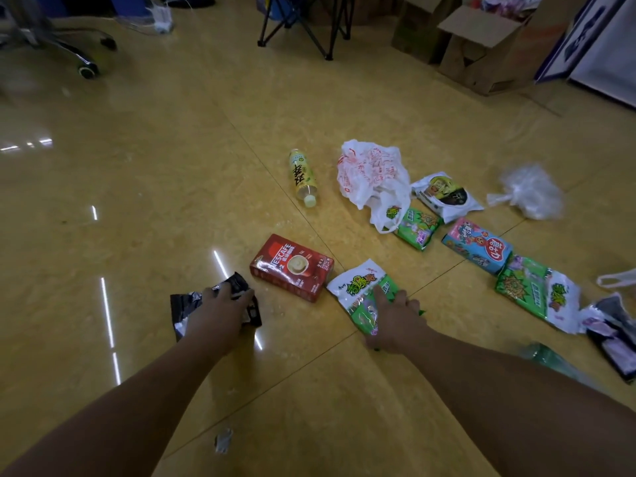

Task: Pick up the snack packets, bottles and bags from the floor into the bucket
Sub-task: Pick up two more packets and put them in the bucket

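My left hand (220, 311) grips a crumpled black and silver packet (241, 287) low over the floor. My right hand (395, 321) lies on a green and white snack packet (361, 284), fingers curled over its near edge. Between the two lies a red Nescafe box (292, 266). Further back are a yellow tea bottle (303, 177) on its side and a white plastic bag with red print (371, 173). To the right lie several more packets, among them a blue one (478, 249) and a large green one (530, 290). No bucket is in view.
A clear crumpled bag (530, 191) lies far right, a dark packet (612, 332) at the right edge, a green bottle (547, 359) behind my right forearm. Cardboard boxes (481, 46), a folding chair (303, 22) and an office chair base (79, 53) stand at the back. A small scrap (223, 440) lies near me.
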The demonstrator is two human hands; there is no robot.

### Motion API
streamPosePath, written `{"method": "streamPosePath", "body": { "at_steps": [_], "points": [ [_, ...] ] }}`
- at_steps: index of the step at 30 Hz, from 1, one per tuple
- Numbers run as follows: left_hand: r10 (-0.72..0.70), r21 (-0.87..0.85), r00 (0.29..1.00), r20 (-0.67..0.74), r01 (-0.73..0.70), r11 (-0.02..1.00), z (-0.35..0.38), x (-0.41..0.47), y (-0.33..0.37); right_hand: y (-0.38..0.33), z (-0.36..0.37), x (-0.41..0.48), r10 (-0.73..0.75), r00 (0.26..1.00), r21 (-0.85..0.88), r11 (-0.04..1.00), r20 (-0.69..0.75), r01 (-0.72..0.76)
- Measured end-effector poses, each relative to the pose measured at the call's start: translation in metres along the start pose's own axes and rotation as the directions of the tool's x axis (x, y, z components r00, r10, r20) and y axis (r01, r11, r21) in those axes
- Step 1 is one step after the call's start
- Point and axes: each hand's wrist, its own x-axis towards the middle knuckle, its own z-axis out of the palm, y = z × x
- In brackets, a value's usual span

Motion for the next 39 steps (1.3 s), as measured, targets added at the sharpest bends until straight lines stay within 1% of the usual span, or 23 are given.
{"method": "streamPosePath", "body": {
  "at_steps": [4,7,11,14,17,21,25,31,39],
  "points": [
    [-0.019,0.018,1.000,0.003,0.019,1.000,0.000,-0.011,-0.002,0.000,0.001,-0.001,0.009,1.000,-0.034,0.999,0.027,-0.008],
    [0.003,0.009,1.000,0.027,-0.003,1.000,-0.002,-0.019,-0.005,0.000,-0.001,-0.003,0.012,0.999,-0.077,0.997,0.037,-0.009],
    [0.037,-0.051,0.998,0.053,-0.035,0.998,-0.005,-0.025,-0.013,-0.005,-0.008,-0.008,0.012,1.000,-0.060,0.998,0.016,-0.011],
    [0.040,-0.076,0.998,0.050,-0.036,0.997,-0.011,-0.027,-0.023,-0.011,-0.015,-0.015,-0.002,1.000,-0.054,0.999,-0.017,0.001],
    [0.025,-0.110,0.999,0.046,-0.020,0.994,-0.016,-0.031,-0.031,-0.018,-0.028,-0.023,-0.018,0.996,-0.006,1.000,-0.085,0.017],
    [0.030,-0.125,0.999,-0.021,-0.032,0.992,-0.024,-0.039,-0.042,-0.032,-0.044,-0.032,-0.036,0.981,0.020,0.999,-0.190,0.041],
    [0.044,-0.121,0.994,-0.105,-0.057,0.991,-0.045,-0.050,-0.055,-0.055,-0.057,-0.044,-0.092,0.959,0.029,0.994,-0.270,0.104],
    [0.053,-0.093,0.978,-0.203,-0.073,0.993,-0.076,-0.072,-0.080,-0.106,-0.069,-0.056,-0.242,0.904,0.024,0.963,-0.352,0.268],
    [0.013,-0.084,0.960,-0.281,-0.038,0.996,-0.106,-0.114,-0.125,-0.185,-0.073,-0.082,-0.403,0.831,-0.014,0.902,-0.384,0.430]
  ]
}}
